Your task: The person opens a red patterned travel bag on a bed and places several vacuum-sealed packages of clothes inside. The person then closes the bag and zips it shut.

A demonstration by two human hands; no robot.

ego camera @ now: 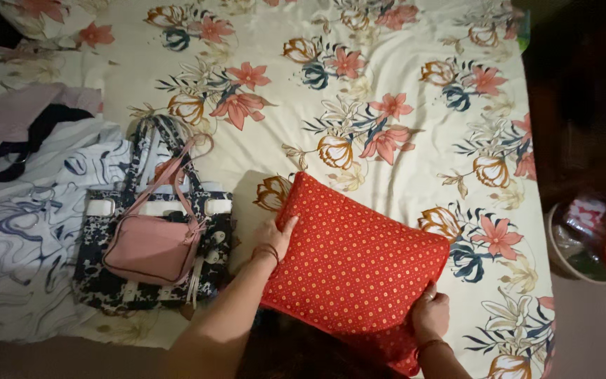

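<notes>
Gripping a Red Cushion on a Floral Bedsheet

Both hands clasp a red dotted cushion (356,263) lying near the front edge of the floral bedsheet (401,77). Left hand (273,238), fingers curled together, holds its left edge; right hand (431,314), fingers clamped, holds its lower right corner. A pink handbag (150,249) rests on a patterned tote bag (106,284) just beside the cushion
</notes>
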